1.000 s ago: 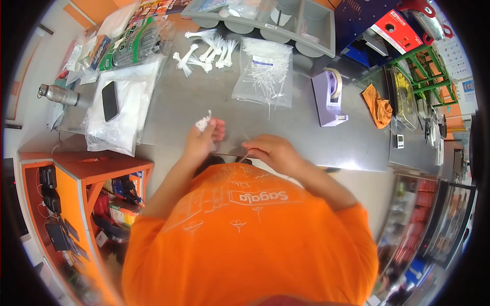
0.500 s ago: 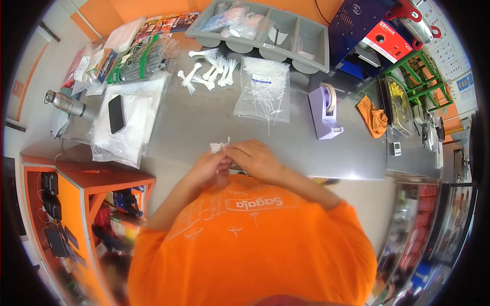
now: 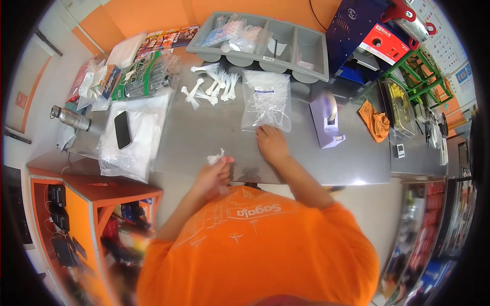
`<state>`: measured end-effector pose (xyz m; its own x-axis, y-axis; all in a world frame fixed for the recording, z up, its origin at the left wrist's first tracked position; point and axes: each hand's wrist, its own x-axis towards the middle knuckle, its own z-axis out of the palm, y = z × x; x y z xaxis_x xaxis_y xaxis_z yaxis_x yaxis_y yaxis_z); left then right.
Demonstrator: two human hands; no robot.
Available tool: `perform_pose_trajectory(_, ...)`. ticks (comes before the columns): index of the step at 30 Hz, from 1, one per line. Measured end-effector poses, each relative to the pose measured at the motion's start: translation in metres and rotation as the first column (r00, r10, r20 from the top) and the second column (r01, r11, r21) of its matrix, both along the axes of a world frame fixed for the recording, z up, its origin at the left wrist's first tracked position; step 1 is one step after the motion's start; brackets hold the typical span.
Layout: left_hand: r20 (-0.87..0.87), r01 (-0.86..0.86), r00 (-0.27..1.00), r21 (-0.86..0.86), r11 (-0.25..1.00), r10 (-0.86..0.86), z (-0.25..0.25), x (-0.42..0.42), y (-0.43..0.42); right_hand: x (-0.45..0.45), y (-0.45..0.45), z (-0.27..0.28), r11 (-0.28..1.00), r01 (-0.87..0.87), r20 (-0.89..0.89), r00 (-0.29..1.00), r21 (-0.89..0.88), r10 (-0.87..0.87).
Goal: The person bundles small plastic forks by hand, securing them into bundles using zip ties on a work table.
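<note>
My left hand [image 3: 214, 178] is closed around a small bunch of thin white plastic sticks [image 3: 215, 157], their knobby ends showing above the fist. Forward and to the right, my right hand [image 3: 273, 145] reaches over the steel table with its fingers stretched out. Its fingertips touch the lower edge of a clear plastic bag [image 3: 266, 109] full of loose white sticks; the fingertips are partly hidden. Several bundles of the same sticks [image 3: 217, 84] lie left of the bag, with flared ends.
Beyond the bundles stands a grey divided bin [image 3: 311, 51]. A lilac tape dispenser [image 3: 321, 122] and an orange cloth [image 3: 374, 120] are to the right. On the left, a phone [image 3: 122, 130] rests on white plastic packs [image 3: 138, 155], near a metal bottle [image 3: 71, 118].
My right hand has left my left hand and moved forward and right to the bag. My left hand stays near my body with the bunch. The view has shifted slightly.
</note>
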<state>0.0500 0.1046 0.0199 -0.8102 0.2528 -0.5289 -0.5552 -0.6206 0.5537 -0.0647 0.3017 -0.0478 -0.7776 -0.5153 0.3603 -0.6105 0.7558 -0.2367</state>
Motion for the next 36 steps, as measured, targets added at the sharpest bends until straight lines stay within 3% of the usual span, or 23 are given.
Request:
perform_pose_trajectory(3,0.012,-0.008,1.0,-0.009,1.0,0.008,-0.001,0.001,-0.003,0.01,0.008,-0.004,0.997,-0.078,-0.035,0.996,-0.001,0.078)
perform_pose_trajectory(5,0.02,-0.02,1.0,-0.12,0.993,0.023,-0.005,0.001,-0.006,0.021,0.013,0.001,0.973,-0.197,-0.064,0.98,-0.123,0.191)
perform_pose_trajectory(11,-0.003,-0.054,0.999,-0.174,0.983,0.054,-0.019,-0.011,-0.008,0.038,0.016,0.004,0.943,-0.327,0.007,0.945,-0.056,0.327)
perform_pose_trajectory(15,-0.022,-0.066,0.998,-0.223,0.973,0.063,-0.022,-0.018,-0.012,0.032,0.014,-0.001,0.946,-0.283,-0.003,0.958,-0.157,0.286)
perform_pose_trajectory(17,-0.035,-0.069,0.998,-0.328,0.942,0.061,-0.022,-0.02,-0.012,0.028,0.009,0.016,0.975,0.003,-0.059,0.998,-0.224,-0.017)
perform_pose_trajectory(18,-0.034,-0.065,0.998,-0.33,0.942,0.057,-0.024,-0.021,-0.011,0.024,0.013,0.016,0.974,0.007,-0.058,0.998,-0.225,-0.02)
perform_pose_trajectory(19,-0.226,-0.071,0.967,-0.684,0.726,-0.119,-0.028,-0.022,-0.011,0.018,0.02,0.016,0.979,0.119,-0.075,0.988,-0.166,-0.132)
perform_pose_trajectory(20,-0.317,-0.172,0.882,-0.905,0.389,-0.349,-0.033,-0.024,-0.01,0.015,0.025,0.016,0.967,0.23,-0.098,0.966,-0.109,-0.241)
perform_pose_trajectory(21,-0.318,-0.173,0.881,-0.906,0.387,-0.35,-0.037,-0.028,-0.009,0.014,0.027,0.015,0.967,0.23,-0.099,0.965,-0.111,-0.242)
perform_pose_trajectory(23,-0.383,-0.451,0.699,-0.891,0.044,-0.604,-0.046,-0.036,-0.006,0.016,0.032,0.01,0.961,0.272,-0.108,0.958,0.058,-0.265)
perform_pose_trajectory(26,-0.244,-0.309,0.69,-0.951,0.028,-0.682,-0.044,-0.049,0.002,0.017,0.03,0.003,0.966,0.256,-0.124,0.96,0.025,-0.251)
perform_pose_trajectory(29,-0.187,-0.29,0.663,-0.957,-0.019,-0.725,-0.055,-0.052,0.006,0.018,0.028,0.005,0.972,0.235,-0.147,0.962,0.01,-0.231)
perform_pose_trajectory(36,-0.204,-0.31,0.668,-0.95,-0.02,-0.716,-0.059,-0.051,0.007,0.02,0.031,0.009,0.988,0.135,-0.146,0.982,0.074,-0.123)
